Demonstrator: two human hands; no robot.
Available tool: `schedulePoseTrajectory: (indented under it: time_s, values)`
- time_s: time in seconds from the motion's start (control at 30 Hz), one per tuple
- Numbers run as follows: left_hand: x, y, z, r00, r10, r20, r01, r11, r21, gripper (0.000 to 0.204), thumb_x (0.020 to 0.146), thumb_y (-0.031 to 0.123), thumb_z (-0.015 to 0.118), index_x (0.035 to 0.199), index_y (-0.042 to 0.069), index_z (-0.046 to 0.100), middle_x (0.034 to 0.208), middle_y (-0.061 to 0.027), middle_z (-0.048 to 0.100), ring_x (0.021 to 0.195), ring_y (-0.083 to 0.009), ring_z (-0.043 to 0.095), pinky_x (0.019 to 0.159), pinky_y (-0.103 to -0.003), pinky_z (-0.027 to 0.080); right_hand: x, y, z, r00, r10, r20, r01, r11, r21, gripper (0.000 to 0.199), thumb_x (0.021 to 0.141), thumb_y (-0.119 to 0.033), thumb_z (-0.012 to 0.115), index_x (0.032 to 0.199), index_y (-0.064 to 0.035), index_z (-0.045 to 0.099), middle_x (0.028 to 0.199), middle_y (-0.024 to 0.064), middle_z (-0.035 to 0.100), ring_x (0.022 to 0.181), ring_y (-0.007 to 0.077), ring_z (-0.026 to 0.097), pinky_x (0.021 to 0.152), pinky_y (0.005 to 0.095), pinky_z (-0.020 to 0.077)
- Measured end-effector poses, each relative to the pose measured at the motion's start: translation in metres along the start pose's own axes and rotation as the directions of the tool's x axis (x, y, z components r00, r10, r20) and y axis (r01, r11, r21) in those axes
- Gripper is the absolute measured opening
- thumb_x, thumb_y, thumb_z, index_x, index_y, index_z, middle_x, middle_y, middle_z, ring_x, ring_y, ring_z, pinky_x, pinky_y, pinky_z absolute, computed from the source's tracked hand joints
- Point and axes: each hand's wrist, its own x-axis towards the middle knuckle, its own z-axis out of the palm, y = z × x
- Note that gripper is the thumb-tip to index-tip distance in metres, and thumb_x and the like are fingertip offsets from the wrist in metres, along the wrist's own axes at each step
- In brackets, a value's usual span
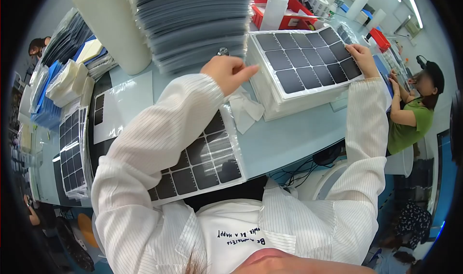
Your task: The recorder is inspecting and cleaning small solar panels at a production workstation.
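Right hand (363, 61) pinching the right edge of the dark-squared sheet (308, 58) atop the white stack (289, 105), left hand (229, 74) loosely curled nearby, contents unclear to me, I'd grip only the margin, lightly and level, against creasing.

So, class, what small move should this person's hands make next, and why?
Probably bring the bare left hand to the left edge of the white sheet with black squares, to steady it: the bare right hand is at its right edge, while the left is near the opposite side.
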Motion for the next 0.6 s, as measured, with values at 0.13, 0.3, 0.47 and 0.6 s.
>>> schedulePoseTrajectory:
  time_s: [0.13, 0.3, 0.47, 0.6]
  values:
    - [-0.043, -0.024, -0.014, 0.99, 0.075, 0.12, -0.099, 0.974, 0.206, 0.035, 0.082, 0.037, 0.063, 0.074, 0.003, 0.063, 0.07, -0.0077, 0.06, 0.064, -0.0205, 0.055, 0.061, -0.033, 0.043, -0.005, 0.002, 0.003, 0.999, 0.035, -0.03, -0.031, 0.991, 0.134, 0.029, 0.086, -0.027, 0.061, 0.085, 0.0012, 0.066, 0.069, -0.0027, 0.059, 0.062, 0.004, 0.051, 0.056, 0.0196, 0.0394]
    - [-0.077, -0.079, -0.007, 0.945, 0.326, 0.025, -0.314, 0.884, 0.347, 0.039, 0.071, 0.033, 0.073, 0.096, 0.006, 0.062, 0.102, -0.0119, 0.058, 0.096, -0.0294, 0.054, 0.081, -0.037, 0.045, 0.006, 0.011, 0.005, 0.998, -0.058, -0.032, 0.059, 0.997, 0.041, 0.029, 0.086, -0.028, 0.061, 0.085, 0.0002, 0.067, 0.069, -0.0027, 0.059, 0.062, 0.0042, 0.051, 0.055, 0.0198, 0.0393]
    - [-0.094, -0.088, 0.002, 0.956, 0.293, 0.02, -0.286, 0.913, 0.292, 0.049, 0.069, 0.032, 0.074, 0.108, 0.006, 0.06, 0.107, -0.0142, 0.056, 0.101, -0.0318, 0.053, 0.088, -0.039, 0.043, -0.003, 0.006, 0.0, 0.973, 0.121, -0.198, -0.131, 0.991, -0.035, 0.032, 0.086, -0.035, 0.06, 0.088, -0.0043, 0.068, 0.072, -0.0003, 0.063, 0.062, 0.0047, 0.055, 0.048, 0.0189, 0.0368]
    - [-0.093, -0.092, 0.01, 0.958, 0.286, -0.022, -0.272, 0.929, 0.25, 0.052, 0.072, 0.033, 0.072, 0.113, 0.005, 0.057, 0.112, -0.015, 0.054, 0.107, -0.03, 0.05, 0.092, -0.038, 0.042, -0.052, -0.052, -0.01, 0.935, -0.096, -0.342, 0.068, 0.993, -0.094, 0.023, 0.087, -0.028, 0.06, 0.091, -0.0054, 0.066, 0.079, -0.0011, 0.063, 0.068, 0.0048, 0.056, 0.052, 0.0183, 0.0376]
